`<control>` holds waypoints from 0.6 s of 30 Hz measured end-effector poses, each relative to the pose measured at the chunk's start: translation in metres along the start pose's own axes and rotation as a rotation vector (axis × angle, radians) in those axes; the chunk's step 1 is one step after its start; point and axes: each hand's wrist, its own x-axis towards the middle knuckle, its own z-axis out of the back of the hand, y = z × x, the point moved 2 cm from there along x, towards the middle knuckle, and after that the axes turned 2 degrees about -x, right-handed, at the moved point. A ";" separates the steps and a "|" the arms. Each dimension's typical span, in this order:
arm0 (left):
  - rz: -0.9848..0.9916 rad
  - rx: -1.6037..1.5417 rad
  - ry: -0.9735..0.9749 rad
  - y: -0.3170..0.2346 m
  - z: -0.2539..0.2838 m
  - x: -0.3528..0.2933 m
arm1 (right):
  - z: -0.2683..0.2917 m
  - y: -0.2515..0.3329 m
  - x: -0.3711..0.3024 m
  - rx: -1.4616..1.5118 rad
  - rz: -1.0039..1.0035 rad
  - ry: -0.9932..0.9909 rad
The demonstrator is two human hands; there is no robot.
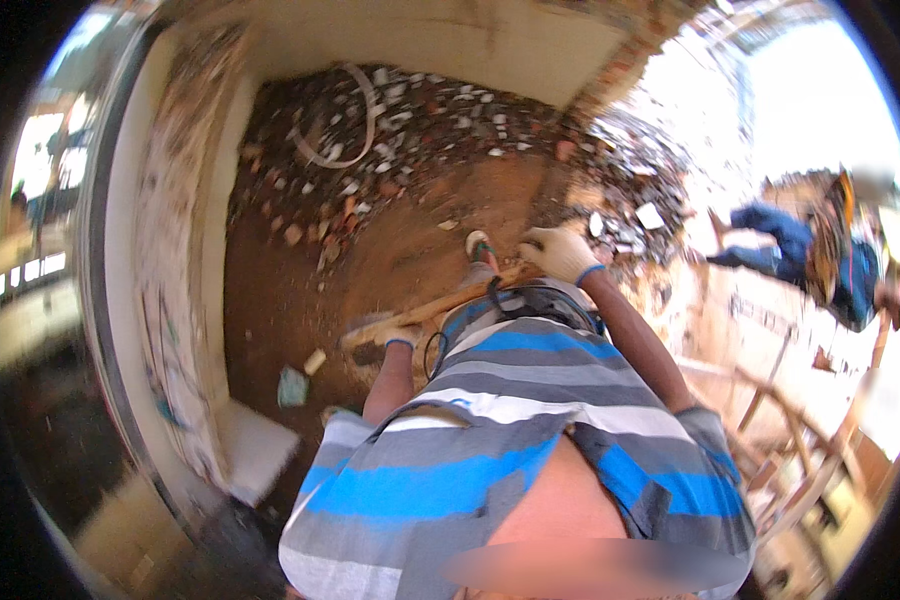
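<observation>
A long, pale wooden bar (pixel 450 300) slants across in front of my waist, from lower left up to the right. My left hand (pixel 403 336), in a whitish glove with a blue cuff, is closed at its left part; the fingertips are blurred. My right hand (pixel 562 254), gloved the same way, is curled around the bar's right end, its knuckles facing up. What the bar's far ends join to is hidden or too blurred to make out. Below it, one shoe (pixel 478 244) of mine rests on the brown dirt floor (pixel 390 270).
Broken rubble (pixel 430 120) covers the ground ahead, with a pale hoop (pixel 370 125) on it. A peeling wall (pixel 175 260) stands at left. A light-blue scrap (pixel 292 387) lies near it. Another person in blue trousers (pixel 770 235) is at right, above wooden frames (pixel 800 450).
</observation>
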 end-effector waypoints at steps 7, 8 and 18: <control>-0.072 -0.075 -0.035 0.008 0.015 0.029 | -0.006 0.009 0.002 -0.041 0.003 0.096; -0.082 -0.069 -0.032 0.008 0.016 0.029 | -0.007 0.011 0.003 -0.018 0.029 0.089; -0.087 -0.285 -0.065 0.001 0.010 -0.025 | -0.019 0.045 0.021 -0.040 0.120 0.124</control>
